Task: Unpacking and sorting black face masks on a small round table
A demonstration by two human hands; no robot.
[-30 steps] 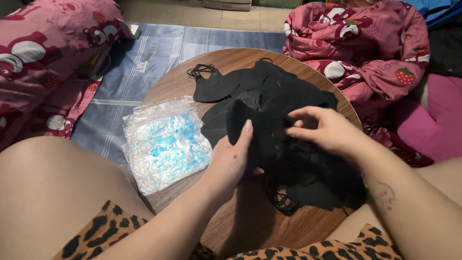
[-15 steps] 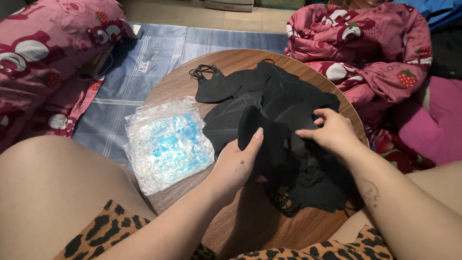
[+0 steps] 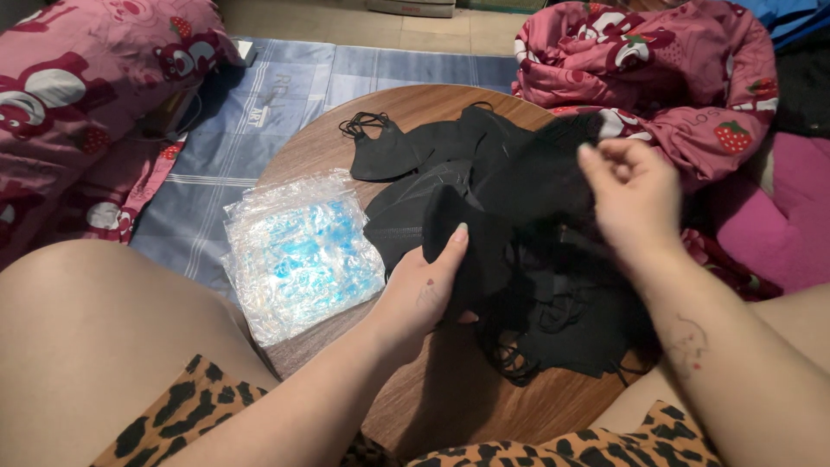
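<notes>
A folded black fabric face mask (image 3: pixel 462 246) is gripped between the thumb and fingers of the left hand (image 3: pixel 424 294) above a heap of black face masks (image 3: pixel 519 216) piled on a round brown wooden table (image 3: pixel 450 406). Dark fabric from the heap is pinched by the raised right hand (image 3: pixel 631 195). A stack of clear plastic sleeves with blue print (image 3: pixel 298 251) is seen at the table's left edge, beside a pink patterned blanket (image 3: pixel 674 78)

Bare arms, no sleeves; leopard-print shorts (image 3: pixel 173 415); small tattoo on right forearm (image 3: pixel 687 342).
</notes>
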